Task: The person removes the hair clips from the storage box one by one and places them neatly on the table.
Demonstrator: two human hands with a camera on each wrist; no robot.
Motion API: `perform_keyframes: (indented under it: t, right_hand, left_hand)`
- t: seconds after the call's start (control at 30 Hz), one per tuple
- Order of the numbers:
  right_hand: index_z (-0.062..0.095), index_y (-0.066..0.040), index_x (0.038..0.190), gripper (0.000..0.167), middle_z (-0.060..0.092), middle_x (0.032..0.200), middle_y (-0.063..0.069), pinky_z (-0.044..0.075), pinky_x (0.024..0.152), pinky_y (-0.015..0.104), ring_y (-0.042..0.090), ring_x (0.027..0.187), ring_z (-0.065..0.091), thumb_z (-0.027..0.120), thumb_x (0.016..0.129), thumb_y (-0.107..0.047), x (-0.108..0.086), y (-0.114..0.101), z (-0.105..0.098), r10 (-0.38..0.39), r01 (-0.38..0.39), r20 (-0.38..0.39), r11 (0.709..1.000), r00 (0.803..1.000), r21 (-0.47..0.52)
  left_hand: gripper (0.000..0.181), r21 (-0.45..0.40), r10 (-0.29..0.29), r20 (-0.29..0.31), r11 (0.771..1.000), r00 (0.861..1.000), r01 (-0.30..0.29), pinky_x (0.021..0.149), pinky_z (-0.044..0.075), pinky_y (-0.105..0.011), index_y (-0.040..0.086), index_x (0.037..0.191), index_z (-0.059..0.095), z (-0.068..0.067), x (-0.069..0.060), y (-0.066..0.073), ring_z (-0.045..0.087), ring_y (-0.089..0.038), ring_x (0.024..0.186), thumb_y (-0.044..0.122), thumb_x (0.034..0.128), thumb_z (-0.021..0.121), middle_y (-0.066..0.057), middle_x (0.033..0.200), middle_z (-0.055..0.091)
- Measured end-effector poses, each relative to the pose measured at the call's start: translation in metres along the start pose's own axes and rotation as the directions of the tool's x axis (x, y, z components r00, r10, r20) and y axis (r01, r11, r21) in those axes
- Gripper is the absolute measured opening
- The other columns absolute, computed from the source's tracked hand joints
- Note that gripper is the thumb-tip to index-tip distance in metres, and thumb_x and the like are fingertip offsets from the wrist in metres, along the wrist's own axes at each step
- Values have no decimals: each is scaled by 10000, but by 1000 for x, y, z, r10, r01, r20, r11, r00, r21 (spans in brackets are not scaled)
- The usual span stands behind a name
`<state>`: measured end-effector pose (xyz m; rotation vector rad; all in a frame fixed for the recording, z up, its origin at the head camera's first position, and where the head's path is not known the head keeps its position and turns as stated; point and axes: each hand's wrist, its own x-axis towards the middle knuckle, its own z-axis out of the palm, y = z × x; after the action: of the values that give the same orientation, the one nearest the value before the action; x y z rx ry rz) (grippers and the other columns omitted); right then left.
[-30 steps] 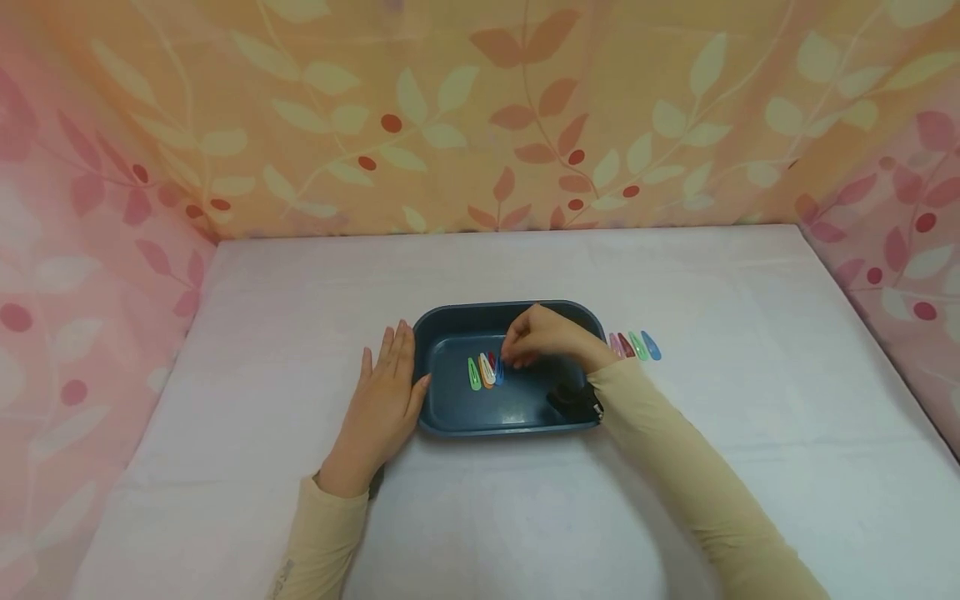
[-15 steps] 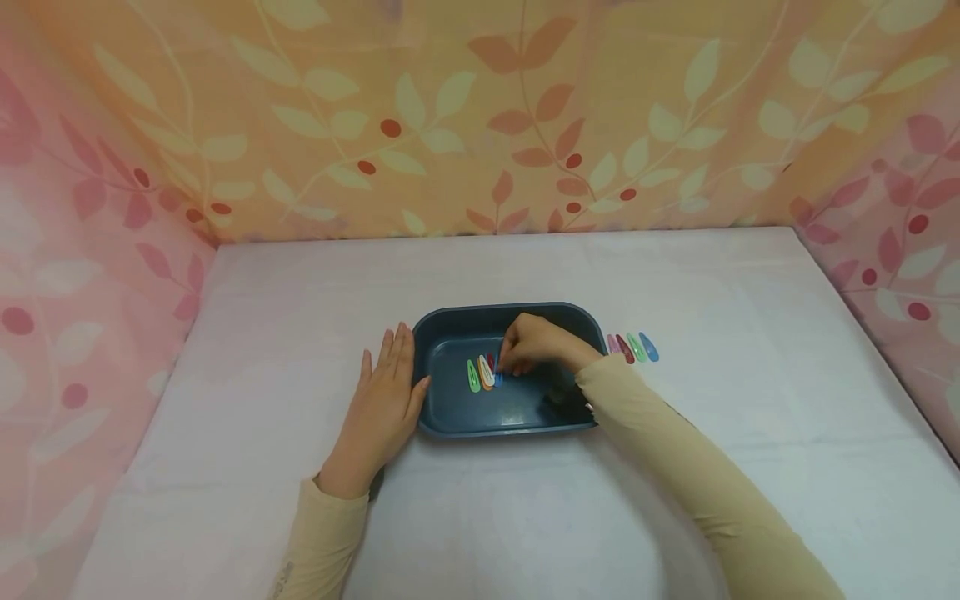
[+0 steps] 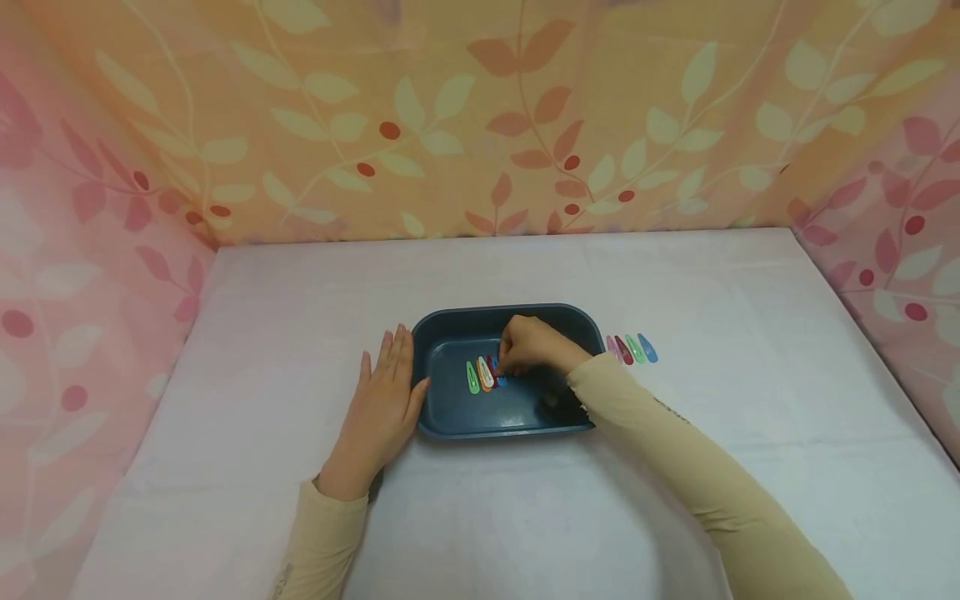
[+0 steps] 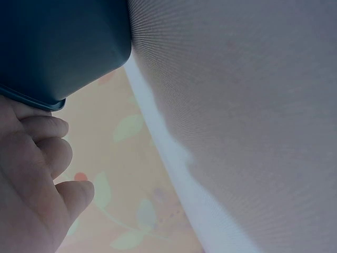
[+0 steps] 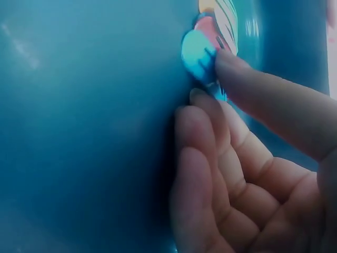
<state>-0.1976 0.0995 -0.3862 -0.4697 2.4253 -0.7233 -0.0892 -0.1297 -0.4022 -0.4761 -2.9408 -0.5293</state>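
Note:
In the head view a dark blue tray holds a row of snap hair clips: a green hair clip, an orange one, a white hair clip, a red one and a blue hair clip. My right hand reaches inside the tray and pinches the blue hair clip between thumb and index finger. Part of that clip is hidden by the fingers. My left hand rests with straight fingers along the tray's left side; in the left wrist view its fingers lie at the rim.
To the right of the tray, pink, dark red, green and blue hair clips lie in a row on the white tablecloth. Patterned curtains hang behind and at both sides.
My right hand has shifted slightly left and down over the blue hair clip, which sits closer against the red one. My left hand has stayed in place.

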Motion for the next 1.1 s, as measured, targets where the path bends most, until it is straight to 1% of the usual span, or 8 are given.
perform_keyframes:
  t: [0.23, 0.67, 0.9, 1.1]
  right_hand:
    - [699, -39, 695, 110, 636, 601, 12, 503, 516, 235, 106, 507, 585, 785, 746, -86, -2, -1, -1, 17, -17, -2, 999, 1000, 38]
    - [707, -20, 727, 67, 656, 644, 31, 523, 550, 246, 113, 545, 604, 755, 762, -52, -1, 1, -2, 50, -50, 4, 992, 999, 116]
    - [702, -6, 736, 51, 640, 628, 23, 527, 554, 256, 107, 548, 597, 737, 765, -29, -2, 3, -5, 31, -32, 9, 984, 999, 175]
    - [700, 33, 788, 46, 643, 652, 29, 531, 580, 260, 111, 578, 605, 716, 781, -10, -6, 2, -9, 9, -13, 17, 972, 1000, 233]
  left_hand:
    - [661, -5, -1, 0, 1000, 1000, 1, 1097, 97, -574, -95, 1459, 173, 0, -1, 1, 135, -357, 1414, 265, 988, 466, -198, 1538, 134]
    - [655, -13, -3, 0, 1000, 1000, 3, 1097, 100, -574, -94, 1459, 171, -2, -1, 2, 133, -354, 1415, 260, 991, 462, -197, 1538, 135]
    - [661, -14, -7, 2, 1000, 1000, 7, 1100, 93, -568, -88, 1463, 162, -1, -1, 1, 115, -342, 1421, 266, 991, 461, -192, 1541, 130]
    - [663, -13, -8, 4, 1000, 1000, 8, 1101, 91, -567, -86, 1464, 162, -1, -1, 2, 109, -336, 1423, 268, 991, 462, -190, 1542, 127]
